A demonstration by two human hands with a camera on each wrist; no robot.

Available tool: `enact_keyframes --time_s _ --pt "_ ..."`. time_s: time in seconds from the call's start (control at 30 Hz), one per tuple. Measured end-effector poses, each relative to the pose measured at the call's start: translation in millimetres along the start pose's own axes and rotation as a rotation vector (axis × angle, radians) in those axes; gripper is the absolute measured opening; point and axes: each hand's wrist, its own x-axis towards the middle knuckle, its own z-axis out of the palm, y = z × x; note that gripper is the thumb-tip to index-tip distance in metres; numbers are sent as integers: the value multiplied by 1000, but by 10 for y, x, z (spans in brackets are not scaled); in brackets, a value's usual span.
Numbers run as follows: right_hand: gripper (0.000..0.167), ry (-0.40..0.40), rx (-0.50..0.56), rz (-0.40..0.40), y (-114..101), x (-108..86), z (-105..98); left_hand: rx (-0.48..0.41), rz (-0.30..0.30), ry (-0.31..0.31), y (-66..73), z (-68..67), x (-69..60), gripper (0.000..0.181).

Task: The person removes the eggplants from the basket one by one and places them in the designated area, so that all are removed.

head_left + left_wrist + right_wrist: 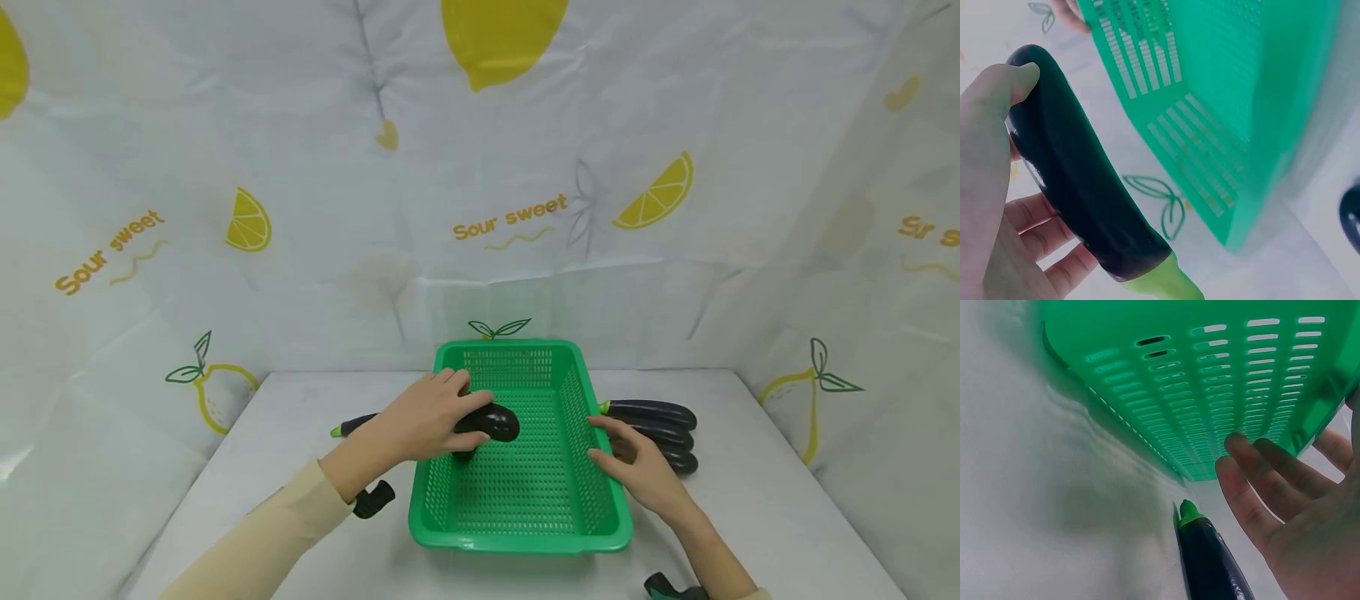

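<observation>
In the head view my left hand (435,415) grips an eggplant (497,422) over the left part of a green plastic basket (517,543). The left wrist view shows that eggplant (1085,169) whole, dark and glossy with a green stem end, the thumb near its rounded tip and fingers behind it. A dark patch below the left thumb in the head view is too hidden to identify. My right hand (637,465) is at the basket's right rim, holding nothing. Its loosely extended fingers lie along the basket's outer wall (1210,381) in the right wrist view; contact is unclear.
Several eggplants (651,411) lie side by side right of the basket, partly behind the right hand. Another eggplant (354,424) lies left, mostly hidden by the left arm. A lemon-printed white sheet (322,250) hangs behind the white table (300,396).
</observation>
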Motion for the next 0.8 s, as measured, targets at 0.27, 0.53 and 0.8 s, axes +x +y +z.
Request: enact_keyframes --time_s 0.27,0.53,0.8 --pt "53 6 -3 -6 13 9 -1 -73 -96 33 -208 -7 -198 45" --pt "53 6 1 5 13 15 9 -98 -174 72 -364 13 -409 44" --pt "52 10 -18 5 10 13 11 -115 -277 70 -530 99 -636 41"
